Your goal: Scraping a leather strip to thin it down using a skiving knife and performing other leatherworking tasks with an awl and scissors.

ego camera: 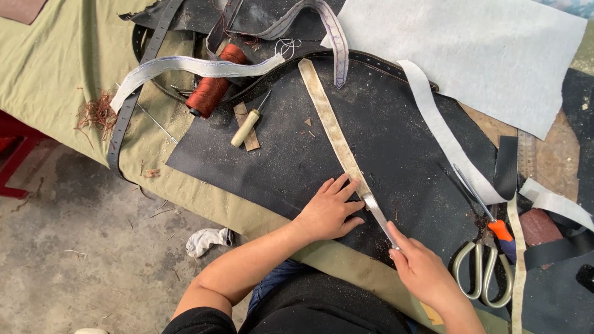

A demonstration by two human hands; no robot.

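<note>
Head view: beige strip (331, 127) lies diagonally on the black sheet (383, 142), running from the upper middle down toward the person. Left hand (328, 210) is flat, fingers spread, palm down, pressing the strip's lower end onto the sheet. Right hand (424, 269) is clenched round the handle of a knife (380, 219); the metal blade points up-left and meets the strip just beside the left fingertips. Both forearms come in from the bottom edge, left one bent at the elbow.

Black sheet sits on olive cloth (68, 55) covering the table. Wooden-handled awl (247, 125) lies left of the strip, on the sheet's corner. Spool of rust-red thread (213, 83) is just above it, under a white strap (185, 67). Black punched belt (133, 93) runs down the cloth at left, next to a tangle of red thread scraps (98, 112). Grey felt sheet (482, 55) at top right. Scissors (486, 260) with pale green loops and an orange-handled tool (500, 230) lie right of the right hand. Crumpled white rag (207, 240) on the concrete floor.
</note>
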